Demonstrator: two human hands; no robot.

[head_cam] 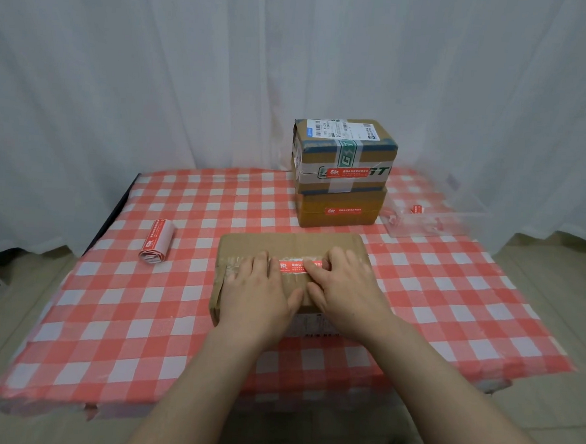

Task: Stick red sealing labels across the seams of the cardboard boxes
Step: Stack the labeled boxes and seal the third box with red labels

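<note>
At frame centre the red printed paper sealing label (297, 267) is being pressed onto the taped seam of the flat brown cardboard box (290, 245), the left hand (260, 288) flat and straight-fingered on it, the right hand (346, 287) bent-fingered over its other end, pinching or pressing unclear; next it probably needs rubbing flat.

A table (107, 313) in red-checked cloth carries a box (283, 245) right under the fingers (263, 264), a label roll (156, 244) well left of them, a stack's bottom box (313, 207) just beyond them, and a clear tray (456, 222) beyond to the right.
</note>
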